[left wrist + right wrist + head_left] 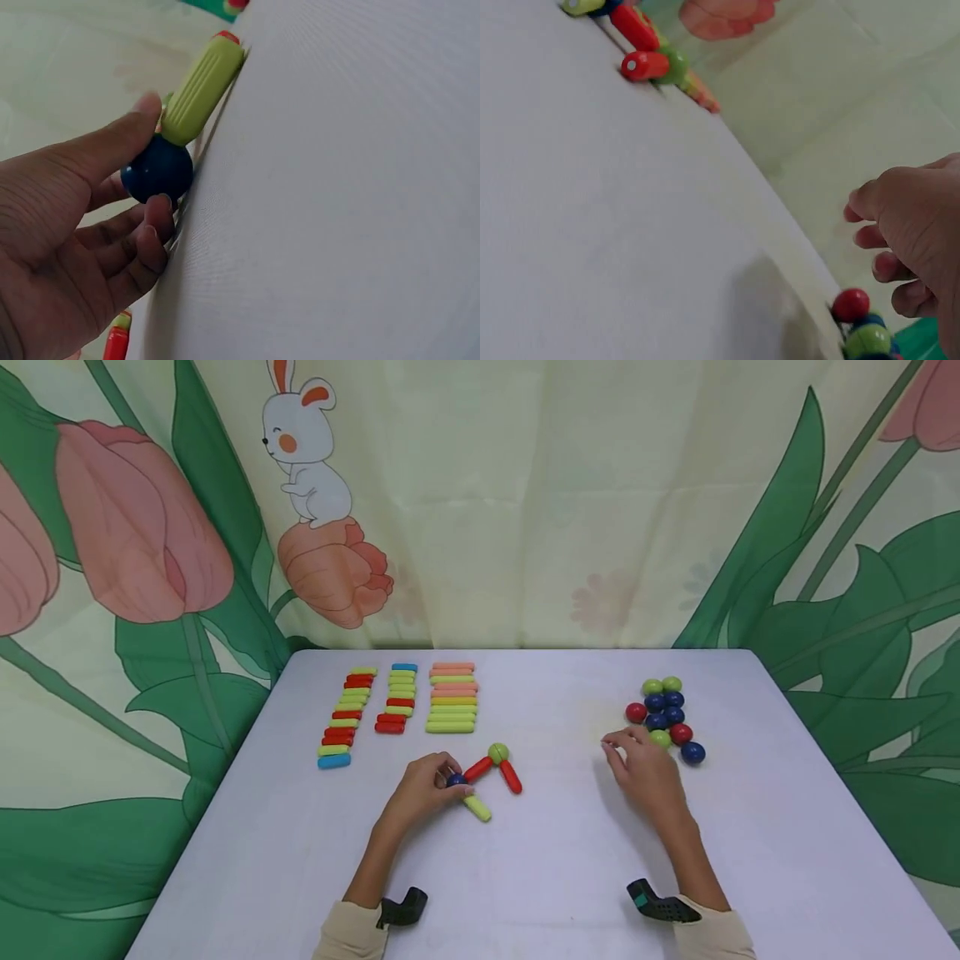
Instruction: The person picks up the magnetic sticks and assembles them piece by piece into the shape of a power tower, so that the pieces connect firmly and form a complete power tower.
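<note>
My left hand (426, 787) pinches a dark blue ball (159, 171) between thumb and fingers. From that ball a yellow-green rod (204, 90) sticks out toward me, and a red rod (478, 769) links it to a green ball (498, 753). A second red rod (511, 777) runs from the green ball, its far end free. My right hand (647, 775) hovers just in front of a cluster of loose balls, its fingers loosely bent with nothing between them. The nearest balls are a red one (850, 305) and a green one (868, 341).
Three columns of loose rods lie at the back left: a left column (347, 714), a middle column (400, 695) and a right column (453, 708). Blue balls (655, 702) and red balls sit at the back right of the white table (555, 877). A printed curtain (525, 527) hangs behind.
</note>
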### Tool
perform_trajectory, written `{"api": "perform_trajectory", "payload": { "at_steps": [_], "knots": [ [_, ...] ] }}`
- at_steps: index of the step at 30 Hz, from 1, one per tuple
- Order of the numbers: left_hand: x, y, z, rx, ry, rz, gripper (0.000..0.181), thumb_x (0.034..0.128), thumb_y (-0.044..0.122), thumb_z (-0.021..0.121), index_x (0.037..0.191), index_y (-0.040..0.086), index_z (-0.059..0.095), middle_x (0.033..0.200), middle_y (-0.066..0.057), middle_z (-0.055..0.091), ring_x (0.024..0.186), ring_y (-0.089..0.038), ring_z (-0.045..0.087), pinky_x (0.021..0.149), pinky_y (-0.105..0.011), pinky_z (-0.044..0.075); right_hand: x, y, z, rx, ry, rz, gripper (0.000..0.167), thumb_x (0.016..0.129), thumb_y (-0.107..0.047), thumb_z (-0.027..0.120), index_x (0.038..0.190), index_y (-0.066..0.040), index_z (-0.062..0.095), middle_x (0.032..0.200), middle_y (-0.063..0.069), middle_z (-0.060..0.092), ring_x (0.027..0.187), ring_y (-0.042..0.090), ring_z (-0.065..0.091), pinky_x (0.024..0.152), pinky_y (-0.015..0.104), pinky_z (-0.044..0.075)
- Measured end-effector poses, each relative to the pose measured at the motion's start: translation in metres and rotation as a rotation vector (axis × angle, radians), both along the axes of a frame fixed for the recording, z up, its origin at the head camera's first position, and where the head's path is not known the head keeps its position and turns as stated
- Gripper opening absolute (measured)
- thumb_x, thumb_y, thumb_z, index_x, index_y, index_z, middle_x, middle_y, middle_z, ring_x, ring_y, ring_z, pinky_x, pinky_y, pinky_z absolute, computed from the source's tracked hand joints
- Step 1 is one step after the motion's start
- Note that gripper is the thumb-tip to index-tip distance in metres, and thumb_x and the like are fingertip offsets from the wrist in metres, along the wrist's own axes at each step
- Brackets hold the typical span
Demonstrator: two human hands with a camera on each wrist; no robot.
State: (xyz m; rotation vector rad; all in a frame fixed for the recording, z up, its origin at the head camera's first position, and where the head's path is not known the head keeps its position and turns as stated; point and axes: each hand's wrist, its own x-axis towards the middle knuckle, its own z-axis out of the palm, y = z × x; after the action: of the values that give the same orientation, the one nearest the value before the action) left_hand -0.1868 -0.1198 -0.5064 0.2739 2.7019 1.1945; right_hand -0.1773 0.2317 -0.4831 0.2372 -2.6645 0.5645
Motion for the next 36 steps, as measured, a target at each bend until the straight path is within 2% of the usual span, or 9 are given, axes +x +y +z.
{"api": "perform_trajectory", "payload": {
  "at_steps": [3, 7, 10, 13, 17, 21, 25, 29, 36],
  "knots": [
    [0.001, 0.0, 0.001, -0.011, 0.0, -0.068, 0.035, 0.0775, 0.037, 0.082, 0.097, 0.016, 0.062, 0.08, 0.002, 0.058, 0.072, -0.013, 0.052, 0.06, -0.021, 0.047, 0.012, 0.024, -0.001, 0.079, -0.024, -0.099, 0.025, 0.087, -0.027, 0.073, 0.104, -0.008, 0.072, 0.098, 0.013, 0.061, 0.058, 0.02, 0.054, 0.049, 0.031, 0.047],
    [0.004, 0.0, 0.002, -0.023, -0.001, -0.192, 0.027, 0.0833, 0.041, 0.076, 0.089, 0.02, 0.061, 0.072, 0.006, 0.056, 0.07, -0.01, 0.052, 0.059, -0.02, 0.045, 0.029, 0.046, -0.004, 0.168, -0.195, -0.185, 0.044, 0.087, -0.038, 0.072, 0.117, -0.007, 0.067, 0.114, 0.024, 0.052, 0.057, 0.022, 0.051, 0.046, 0.035, 0.044],
    [0.005, 0.002, 0.003, -0.008, 0.031, -0.196, 0.02, 0.0879, 0.04, 0.071, 0.088, 0.021, 0.062, 0.075, 0.006, 0.056, 0.074, -0.01, 0.053, 0.061, -0.02, 0.048, 0.037, 0.053, -0.008, 0.192, -0.317, -0.203, 0.052, 0.086, -0.039, 0.072, 0.123, -0.004, 0.061, 0.12, 0.031, 0.046, 0.064, 0.03, 0.056, 0.053, 0.045, 0.052],
    [0.005, 0.005, 0.004, -0.003, 0.09, -0.156, 0.017, 0.0912, 0.033, 0.069, 0.103, 0.022, 0.064, 0.095, 0.006, 0.058, 0.089, -0.011, 0.056, 0.072, -0.023, 0.053, 0.04, 0.052, -0.013, 0.123, -0.365, -0.187, 0.047, 0.088, -0.029, 0.071, 0.125, -0.002, 0.059, 0.12, 0.033, 0.046, 0.08, 0.042, 0.061, 0.069, 0.056, 0.056],
    [0.0, 0.011, 0.007, -0.047, 0.114, -0.17, 0.035, 0.0947, 0.031, 0.064, 0.129, 0.026, 0.058, 0.133, 0.005, 0.051, 0.124, -0.017, 0.049, 0.095, -0.033, 0.053, 0.035, 0.046, -0.015, -0.013, -0.362, -0.107, 0.039, 0.091, -0.016, 0.068, 0.127, -0.003, 0.059, 0.118, 0.029, 0.048, 0.091, 0.039, 0.06, 0.081, 0.053, 0.055],
    [-0.012, 0.02, 0.009, -0.089, 0.103, -0.26, 0.042, 0.0959, 0.032, 0.062, 0.136, 0.025, 0.054, 0.145, 0.003, 0.049, 0.137, -0.019, 0.041, 0.107, -0.04, 0.045, 0.027, 0.033, -0.012, -0.096, -0.374, 0.018, 0.039, 0.092, -0.015, 0.067, 0.13, -0.007, 0.059, 0.117, 0.021, 0.049, 0.087, 0.024, 0.056, 0.076, 0.039, 0.054],
    [-0.025, 0.034, 0.012, -0.168, 0.111, -0.377, 0.043, 0.0934, 0.032, 0.066, 0.134, 0.023, 0.058, 0.139, -0.001, 0.052, 0.131, -0.02, 0.045, 0.106, -0.038, 0.045, 0.019, 0.013, -0.013, -0.135, -0.388, 0.128, 0.038, 0.092, -0.018, 0.068, 0.129, -0.012, 0.061, 0.111, 0.011, 0.055, 0.086, 0.017, 0.052, 0.074, 0.029, 0.05],
    [-0.034, 0.047, 0.012, -0.284, 0.134, -0.459, 0.036, 0.0905, 0.032, 0.07, 0.126, 0.025, 0.065, 0.116, 0.001, 0.057, 0.108, -0.015, 0.048, 0.083, -0.025, 0.05, 0.012, -0.012, -0.016, -0.189, -0.406, 0.238, 0.038, 0.09, -0.021, 0.071, 0.126, -0.013, 0.062, 0.107, 0.004, 0.06, 0.083, 0.012, 0.052, 0.069, 0.022, 0.048],
    [-0.035, 0.056, 0.008, -0.304, 0.092, -0.409, 0.028, 0.0879, 0.032, 0.073, 0.115, 0.025, 0.07, 0.094, 0.006, 0.056, 0.089, -0.01, 0.049, 0.07, -0.02, 0.045, 0.006, -0.047, -0.021, -0.32, -0.44, 0.335, 0.039, 0.089, -0.022, 0.072, 0.126, -0.017, 0.061, 0.109, 0.0, 0.065, 0.083, 0.01, 0.056, 0.069, 0.02, 0.05]
  ]
}}
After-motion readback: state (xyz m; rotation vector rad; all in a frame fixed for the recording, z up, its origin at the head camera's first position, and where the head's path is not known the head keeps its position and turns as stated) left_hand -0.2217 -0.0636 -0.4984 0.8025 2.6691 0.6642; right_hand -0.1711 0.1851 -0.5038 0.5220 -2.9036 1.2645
